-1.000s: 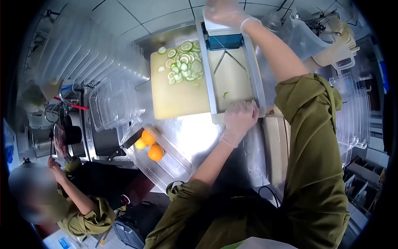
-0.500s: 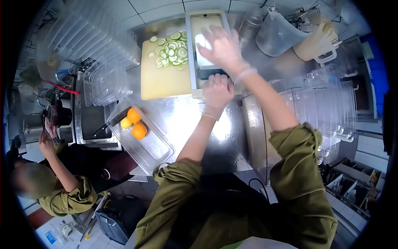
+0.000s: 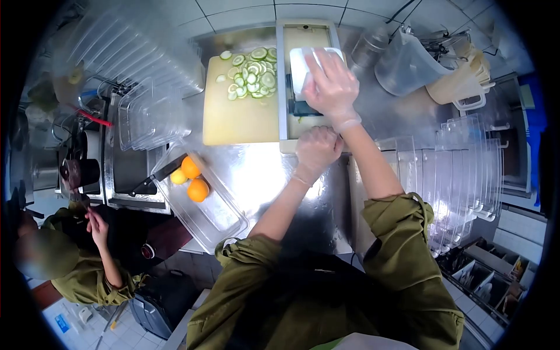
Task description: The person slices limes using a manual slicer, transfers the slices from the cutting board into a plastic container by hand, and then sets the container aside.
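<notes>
Left hand (image 3: 318,147) clamped on near end of slicer (image 3: 282,99), likely to stop it sliding. Right hand (image 3: 332,87) laid on white holder (image 3: 300,64), fingers apart, motion-blurred; probably bears down there to keep skin off the blade. Slices (image 3: 252,79) sit left of slicer on cutting board (image 3: 239,129), perhaps for easy gathering: thin, round, pale centers, green rims, loose overlapping heap, few strays. 2 orange fruits (image 3: 198,189) plus 1 yellow fruit (image 3: 178,176) in clear tray (image 3: 224,217), beside knife (image 3: 142,186).
</notes>
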Motion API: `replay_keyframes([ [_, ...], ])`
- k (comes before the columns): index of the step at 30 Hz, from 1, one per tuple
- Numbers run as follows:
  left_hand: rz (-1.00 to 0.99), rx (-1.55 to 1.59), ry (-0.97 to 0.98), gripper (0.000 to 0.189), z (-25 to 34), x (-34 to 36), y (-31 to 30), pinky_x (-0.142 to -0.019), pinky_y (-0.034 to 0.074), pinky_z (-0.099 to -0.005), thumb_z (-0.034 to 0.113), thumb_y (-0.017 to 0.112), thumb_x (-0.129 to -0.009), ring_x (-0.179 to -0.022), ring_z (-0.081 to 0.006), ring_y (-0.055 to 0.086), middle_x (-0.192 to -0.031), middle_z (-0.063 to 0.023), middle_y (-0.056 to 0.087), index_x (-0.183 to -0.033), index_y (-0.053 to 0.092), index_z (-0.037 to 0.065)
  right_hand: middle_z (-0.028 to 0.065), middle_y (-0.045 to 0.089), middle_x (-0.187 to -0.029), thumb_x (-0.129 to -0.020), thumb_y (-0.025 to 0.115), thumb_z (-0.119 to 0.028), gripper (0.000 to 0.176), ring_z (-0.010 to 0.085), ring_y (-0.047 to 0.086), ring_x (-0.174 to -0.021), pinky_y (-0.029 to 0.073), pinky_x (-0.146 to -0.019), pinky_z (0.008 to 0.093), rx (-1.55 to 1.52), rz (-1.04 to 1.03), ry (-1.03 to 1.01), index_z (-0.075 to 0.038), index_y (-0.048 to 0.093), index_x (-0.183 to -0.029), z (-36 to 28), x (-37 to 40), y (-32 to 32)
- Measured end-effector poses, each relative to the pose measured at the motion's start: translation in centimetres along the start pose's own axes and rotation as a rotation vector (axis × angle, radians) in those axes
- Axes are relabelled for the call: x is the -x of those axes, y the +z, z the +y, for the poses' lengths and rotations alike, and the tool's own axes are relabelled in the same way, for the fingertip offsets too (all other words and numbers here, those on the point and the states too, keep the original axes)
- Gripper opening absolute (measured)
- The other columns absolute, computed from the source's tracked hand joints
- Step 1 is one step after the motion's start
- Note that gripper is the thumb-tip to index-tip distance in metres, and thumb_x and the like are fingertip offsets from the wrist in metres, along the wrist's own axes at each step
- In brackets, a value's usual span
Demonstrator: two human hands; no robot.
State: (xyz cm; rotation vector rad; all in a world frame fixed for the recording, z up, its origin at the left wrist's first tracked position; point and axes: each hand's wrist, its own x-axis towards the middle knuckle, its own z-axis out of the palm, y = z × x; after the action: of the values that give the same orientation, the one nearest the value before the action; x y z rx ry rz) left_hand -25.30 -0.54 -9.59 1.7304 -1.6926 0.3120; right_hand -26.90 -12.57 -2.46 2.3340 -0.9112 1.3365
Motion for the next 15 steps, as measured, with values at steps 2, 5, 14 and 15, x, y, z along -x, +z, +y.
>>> replay_keyframes([
  [2, 0.007, 0.023, 0.002, 0.017, 0.2, 0.6, 0.2, -0.048, 0.042, -0.0374, 0.026, 0.065, -0.065, -0.052, -0.0236, 0.052, -0.058, -0.0042, 0.05, -0.06, 0.053, 0.014, -0.0011, 0.063, -0.106, -0.062, 0.058, -0.016, 0.04, 0.016, 0.061, -0.085, 0.046, -0.058, 0.0289, 0.044, 0.096, -0.035, -0.018, 0.067, -0.101, 0.8, -0.7, 1.4],
  [5, 0.053, 0.035, 0.015, 0.018, -0.7, 0.4, 0.6, -0.047, 0.041, -0.0367, 0.027, 0.065, -0.065, -0.051, -0.0233, 0.052, -0.058, -0.0039, 0.05, -0.06, 0.053, 0.015, -0.0022, 0.064, -0.106, -0.064, 0.057, -0.018, 0.037, 0.0162, 0.061, -0.088, 0.045, -0.061, 0.0301, 0.045, 0.052, 0.038, -0.019, 0.068, -0.1, 0.8, -1.4, 2.5],
  [14, -0.132, -0.064, 0.008, 0.017, 0.1, 0.1, -0.8, -0.05, 0.044, -0.0354, 0.027, 0.063, -0.07, -0.059, -0.0217, 0.053, -0.063, -0.0037, 0.051, -0.066, 0.056, 0.012, -0.002, 0.063, -0.11, -0.06, 0.055, -0.019, 0.045, 0.019, 0.059, -0.096, 0.045, -0.069, 0.0327, 0.063, 0.117, 0.115, -0.018, 0.066, -0.103, 1.1, -1.0, 4.6],
  [15, -0.122, -0.018, 0.01, 0.018, -0.2, 0.2, -0.4, -0.05, 0.044, -0.0355, 0.028, 0.063, -0.07, -0.059, -0.0217, 0.053, -0.064, -0.0036, 0.051, -0.066, 0.057, 0.012, -0.0022, 0.063, -0.11, -0.061, 0.055, -0.019, 0.045, 0.019, 0.059, -0.096, 0.045, -0.07, 0.0326, 0.071, 0.124, 0.109, -0.018, 0.066, -0.104, 1.3, -1.0, 4.8],
])
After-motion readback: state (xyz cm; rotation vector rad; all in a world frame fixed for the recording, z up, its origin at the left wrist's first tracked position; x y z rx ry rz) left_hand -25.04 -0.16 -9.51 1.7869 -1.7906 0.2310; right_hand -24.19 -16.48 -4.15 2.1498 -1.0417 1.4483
